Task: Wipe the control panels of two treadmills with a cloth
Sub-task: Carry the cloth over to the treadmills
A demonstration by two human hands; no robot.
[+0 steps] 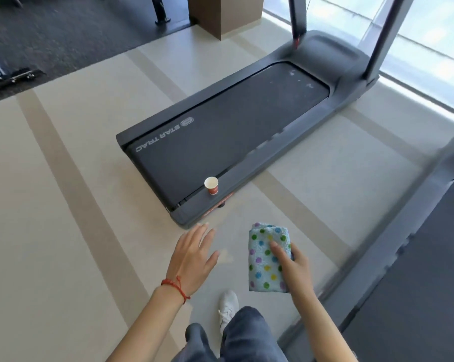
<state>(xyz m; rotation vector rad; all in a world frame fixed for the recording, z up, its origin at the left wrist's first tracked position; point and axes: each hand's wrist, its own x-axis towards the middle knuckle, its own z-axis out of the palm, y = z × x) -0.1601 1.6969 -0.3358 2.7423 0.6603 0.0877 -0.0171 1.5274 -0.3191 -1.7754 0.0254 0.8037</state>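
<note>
My right hand [295, 267] grips a folded light-blue cloth [265, 259] with coloured dots, held over the floor in front of me. To its left, my left hand [191, 257] is flat, fingers spread, holding nothing; a red string bracelet circles its wrist. A dark treadmill [236, 131] lies ahead with its belt stretching away toward the window; its two uprights rise out of the top of the frame, so its control panel is hidden. A second treadmill [416, 257] shows only its belt and side rail at the right edge.
A paper cup [211, 185] stands on the near right side rail of the first treadmill. A brown pillar [224, 14] rises at the back. Other gym equipment [1, 71] sits on dark carpet at far left. Beige floor separates the treadmills. My white shoe [227, 307] is below.
</note>
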